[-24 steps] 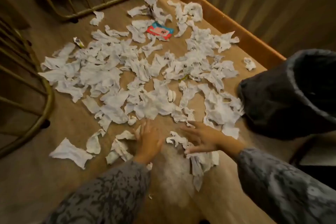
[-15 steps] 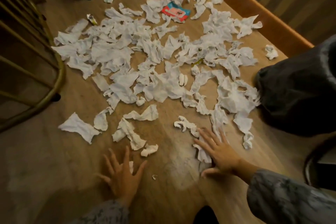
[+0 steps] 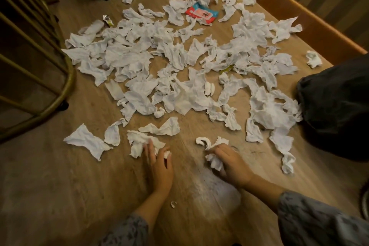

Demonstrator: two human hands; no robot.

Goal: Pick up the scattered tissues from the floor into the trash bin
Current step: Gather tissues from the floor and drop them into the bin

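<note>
A: Where are the tissues (image 3: 179, 70) at this moment?

B: Most of them lie spread over the wooden floor (image 3: 60, 195), in one wide crumpled layer between the brass-coloured metal frame (image 3: 67, 78) on the left and the trash bin (image 3: 339, 110) on the right. The bin has a dark bag in it, and the nearest tissues touch its side.

A: And the hands?

B: Both are low on the floor, at the near edge of the pile. The left hand (image 3: 159, 164) is half closed — its fingers press on a white tissue (image 3: 139, 144), and a small ball of tissue (image 3: 166, 154) sits just by the thumb. The right hand (image 3: 231, 164) is curled around a crumpled piece (image 3: 214, 161); a twisted strip (image 3: 203, 141) lies just beyond its fingers.

A: Is there something else among the paper?

B: Yes, a red and blue packet (image 3: 201, 14) at the far side, partly among the tissues, and a small foil wrapper (image 3: 107, 20) further left. A tiny scrap (image 3: 173, 204) lies near the left wrist — apart from the rest. A wooden baseboard (image 3: 299, 10) runs along the far right.
</note>
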